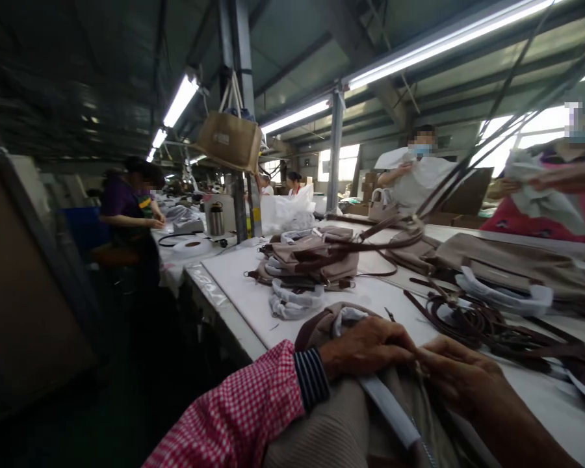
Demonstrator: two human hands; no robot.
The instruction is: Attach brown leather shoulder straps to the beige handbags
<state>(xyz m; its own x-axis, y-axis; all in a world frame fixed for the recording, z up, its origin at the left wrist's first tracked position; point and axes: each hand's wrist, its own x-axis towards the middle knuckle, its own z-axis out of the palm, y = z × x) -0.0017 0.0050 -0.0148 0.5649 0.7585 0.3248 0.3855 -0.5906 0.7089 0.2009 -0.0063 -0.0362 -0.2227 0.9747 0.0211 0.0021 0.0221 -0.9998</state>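
Bag (322,422) is held at the near edge of the white table (238,305), low in the view, its body tilted toward the wearer. Left hand (370,348) is laid over the bag's top, back of the hand up; right hand (468,377) is brought in from the other side. Fingertips are met, or nearly so, at the bag's upper edge. Both grips are narrow, with the edge held; which exact bit is pinched cannot be told, as it is hidden by fingers. Wrapped handle (390,409) is slanted down just below the left hand.

For a good result, as judged: the edge should be kept taut between the hands, the bag body steadied by the left palm, and fine work left to the right fingertips. Soft cloth may be bunched if pulled hard, so short, light pulls are advised. Handle wrap should not be snagged or torn. Checked sleeve (244,403) is best kept off the edge being worked.

Bag pile (312,253) is set just beyond; strap coil (468,322) is lain to the right, near enough to be caught by the right forearm. Co-workers are seen across the table and at left.
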